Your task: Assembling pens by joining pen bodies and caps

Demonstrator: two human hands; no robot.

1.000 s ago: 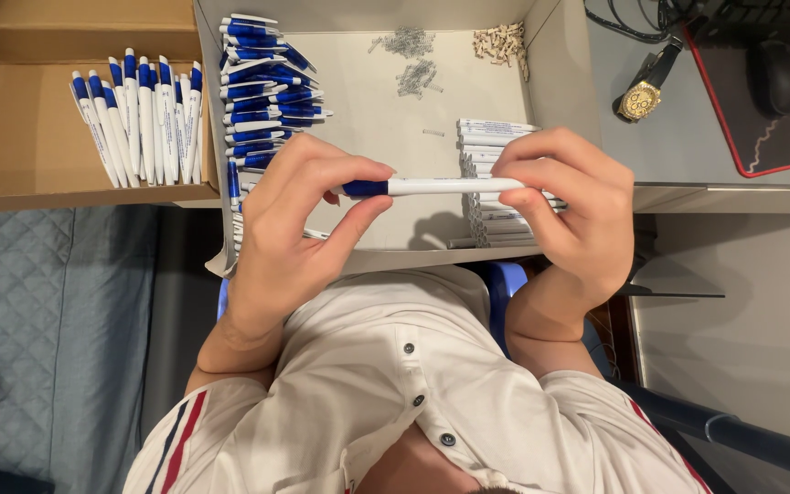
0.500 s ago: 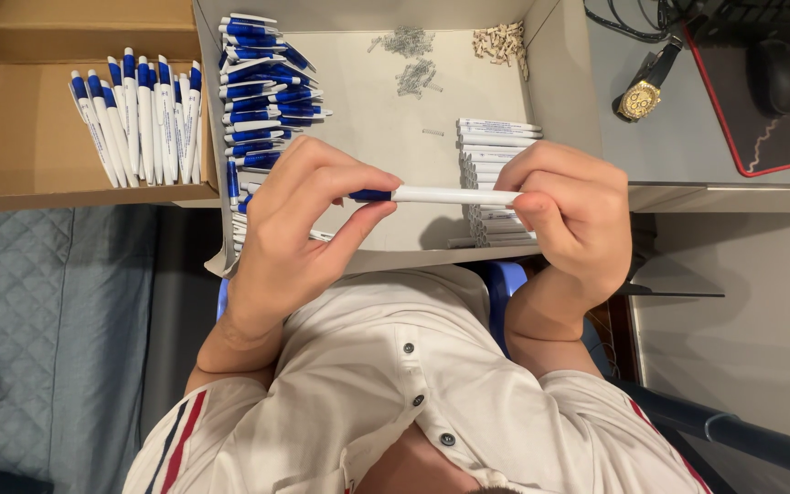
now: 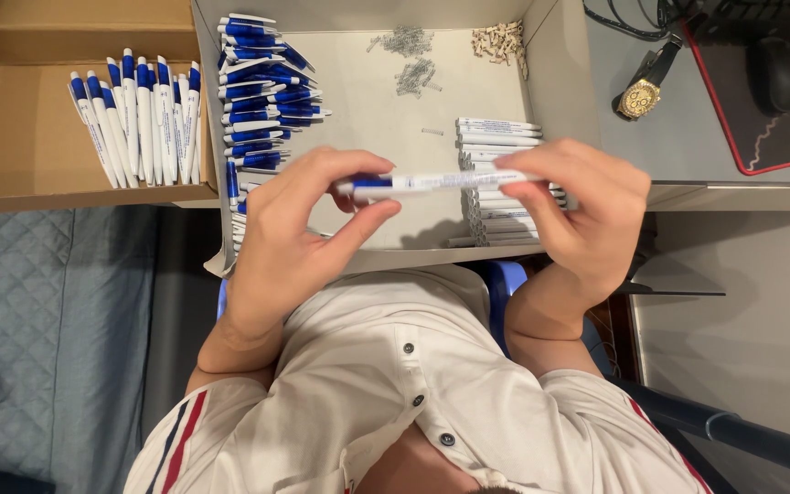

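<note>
I hold a white pen with a blue end (image 3: pixel 432 183) level between both hands, above a shallow white tray (image 3: pixel 541 55). My left hand (image 3: pixel 294 233) pinches its blue end with thumb and fingers. My right hand (image 3: pixel 578 215) grips the white barrel's other end. Beneath my right hand lies a stack of white pen barrels (image 3: pixel 496 137). A pile of blue-and-white pen parts (image 3: pixel 258 101) fills the tray's left side.
Small metal springs (image 3: pixel 409 59) and tiny beige pieces (image 3: pixel 497 41) lie at the tray's far end. A cardboard box (image 3: pixel 11 110) on the left holds a row of finished pens (image 3: pixel 139 119). A gold wristwatch (image 3: pixel 642 91), computer mouse (image 3: pixel 779 69) and pad sit right.
Both hands have stayed over the tray with the pen. My fingers have shifted slightly along it, and the pen now sits a little more level.
</note>
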